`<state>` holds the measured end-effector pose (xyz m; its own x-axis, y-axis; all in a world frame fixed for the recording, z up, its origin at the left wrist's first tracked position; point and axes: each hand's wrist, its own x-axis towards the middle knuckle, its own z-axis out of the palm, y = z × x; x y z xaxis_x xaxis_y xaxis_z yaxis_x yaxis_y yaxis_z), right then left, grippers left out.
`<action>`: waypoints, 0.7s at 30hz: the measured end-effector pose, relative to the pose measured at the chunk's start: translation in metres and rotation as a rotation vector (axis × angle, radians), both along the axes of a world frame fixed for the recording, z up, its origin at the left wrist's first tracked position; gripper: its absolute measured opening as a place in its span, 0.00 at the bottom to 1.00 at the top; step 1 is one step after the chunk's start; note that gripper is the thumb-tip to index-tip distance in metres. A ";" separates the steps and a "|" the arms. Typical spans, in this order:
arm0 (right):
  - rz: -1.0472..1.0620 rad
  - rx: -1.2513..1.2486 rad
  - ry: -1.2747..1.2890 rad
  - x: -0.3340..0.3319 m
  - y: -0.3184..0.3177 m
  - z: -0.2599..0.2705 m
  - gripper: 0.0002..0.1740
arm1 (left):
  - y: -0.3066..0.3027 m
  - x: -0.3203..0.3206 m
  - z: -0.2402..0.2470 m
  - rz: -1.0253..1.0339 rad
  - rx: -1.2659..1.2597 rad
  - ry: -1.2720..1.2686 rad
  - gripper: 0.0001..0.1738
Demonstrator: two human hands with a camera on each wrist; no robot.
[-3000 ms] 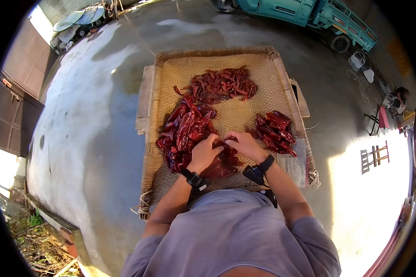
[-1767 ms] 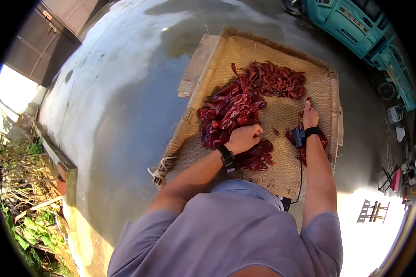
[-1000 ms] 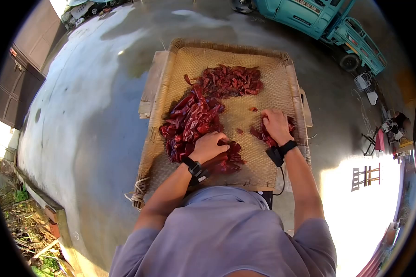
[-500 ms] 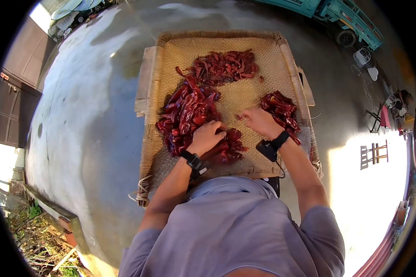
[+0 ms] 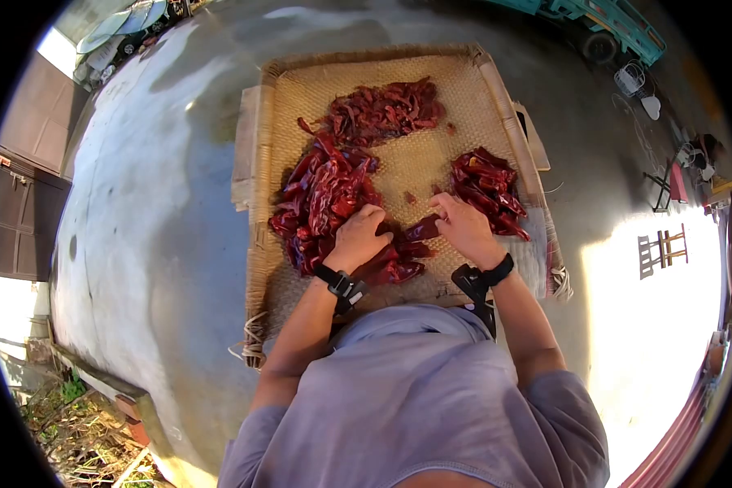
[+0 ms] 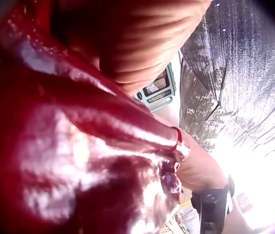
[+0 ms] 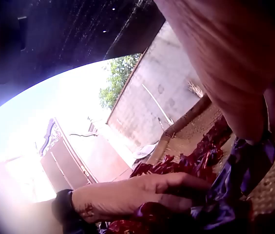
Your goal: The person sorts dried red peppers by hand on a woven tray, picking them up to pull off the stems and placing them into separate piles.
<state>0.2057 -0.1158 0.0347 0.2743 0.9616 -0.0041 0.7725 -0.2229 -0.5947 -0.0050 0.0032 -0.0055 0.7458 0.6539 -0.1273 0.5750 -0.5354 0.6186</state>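
Observation:
Dark red dried peppers lie in a woven tray (image 5: 262,163). The left hand (image 5: 359,241) grips peppers at the lower edge of the large left heap (image 5: 325,191). Between the hands stretches one flat dark red pepper (image 5: 421,229), its right end pinched by the right hand (image 5: 468,230). In the right wrist view, this pepper (image 7: 242,168) hangs from the right hand's fingertips, with the left hand (image 7: 132,195) beside its lower end. Glossy peppers (image 6: 93,161) fill much of the left wrist view, partly hiding the fingers.
A back heap of peppers (image 5: 386,114) and a right heap (image 5: 488,189) lie in the tray. Small fragments, one at the tray's middle (image 5: 410,198), are loose on the weave. Beyond stand a teal vehicle (image 5: 618,28) and a wooden chair (image 5: 673,246).
From the right heap, the right hand has come back toward the left hand and now pinches a pepper between them. The left hand has stayed by the left heap.

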 end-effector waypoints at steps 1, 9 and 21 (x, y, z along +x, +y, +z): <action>-0.047 0.000 -0.031 0.007 -0.008 0.002 0.15 | 0.000 0.000 0.001 -0.013 0.024 0.003 0.20; -0.421 0.070 -0.329 0.046 -0.083 0.017 0.17 | -0.005 -0.003 0.038 -0.066 -0.106 -0.081 0.22; 0.203 0.122 -0.174 -0.027 -0.013 -0.039 0.16 | -0.019 -0.022 0.059 -0.145 -0.010 -0.061 0.18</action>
